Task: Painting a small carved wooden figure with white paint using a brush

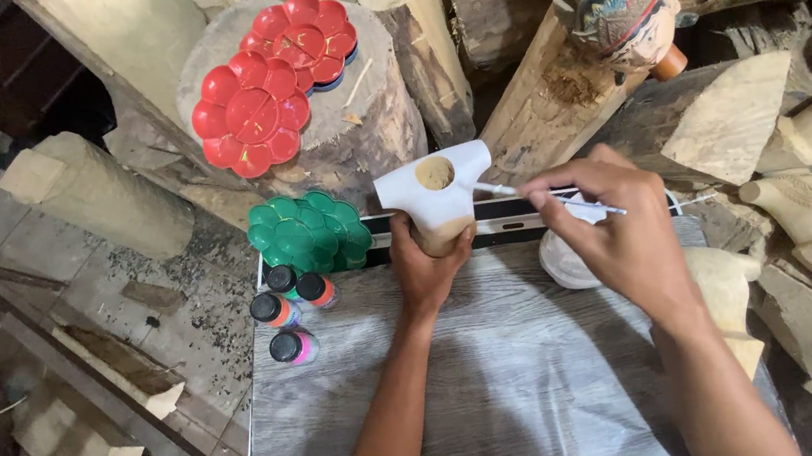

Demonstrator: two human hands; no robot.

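head view, frame centre: a white wooden piece [435, 195] is grasped by the left hand [427, 268]; a thin brush [549, 198] is pinched by the right hand [617, 226] fingers.

Paint bottles [289, 311]: three small, black-capped ones stood at the table's left edge, just below the green palette.
Labels: bright orange, pink and green bands.

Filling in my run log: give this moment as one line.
left hand: grips white-painted wooden carving | right hand: thin white paintbrush at carving | green flower-shaped palette beside
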